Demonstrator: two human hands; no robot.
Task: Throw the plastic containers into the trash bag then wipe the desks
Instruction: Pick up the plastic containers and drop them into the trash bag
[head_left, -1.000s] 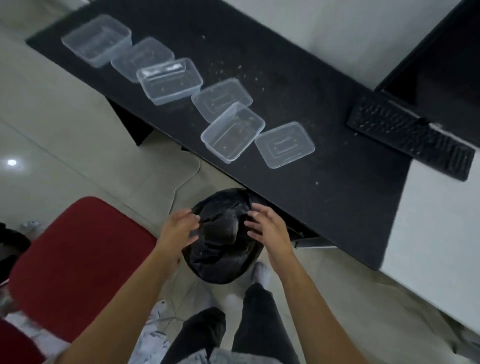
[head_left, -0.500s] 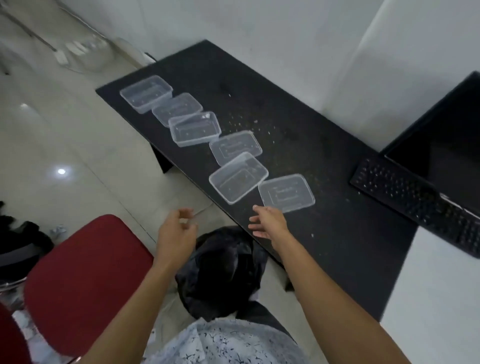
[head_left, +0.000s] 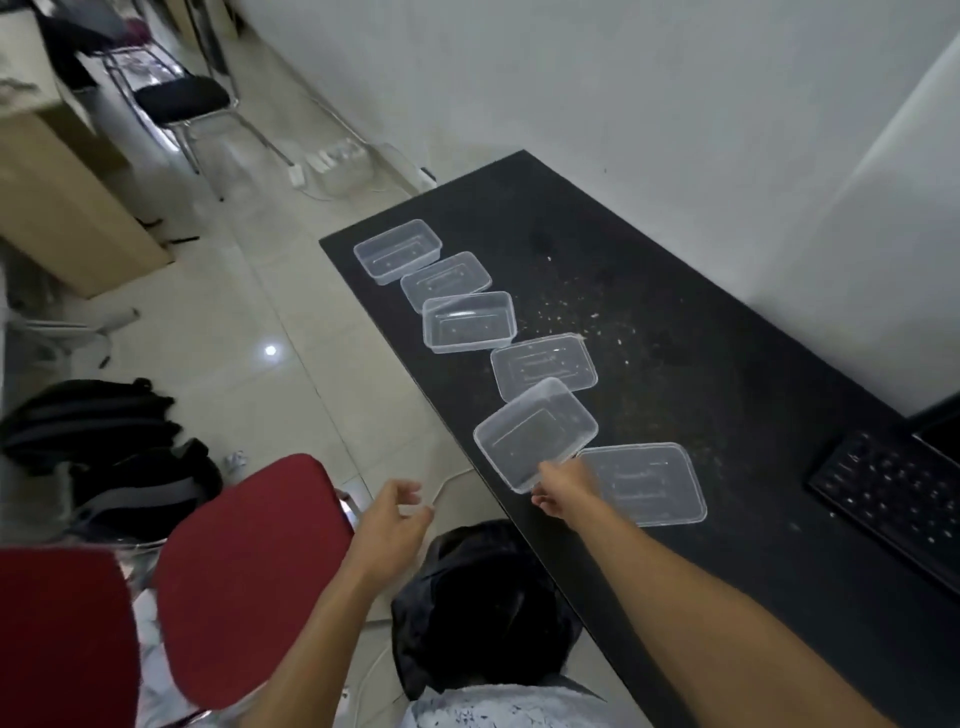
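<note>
Several clear plastic containers and lids lie in a row along the front edge of the black desk (head_left: 727, 415), which is speckled with crumbs. My right hand (head_left: 558, 491) reaches over the desk edge and pinches the near corner of the nearest open container (head_left: 535, 431). A flat lid (head_left: 649, 483) lies just right of that hand. My left hand (head_left: 395, 514) hovers off the desk with loosely curled fingers and holds nothing. The black trash bag (head_left: 483, 597) sits on the floor below, between my arms.
A red chair (head_left: 249, 566) stands close on my left. A black keyboard (head_left: 893, 493) lies at the desk's right. On the floor to the left are a dark backpack (head_left: 104, 441), a cardboard box (head_left: 67, 208) and a black chair (head_left: 182, 98).
Both hands left the trash bag. My right hand rose to the desk edge and reached the nearest container; my left hand lifted into the air. The view tilted up along the desk.
</note>
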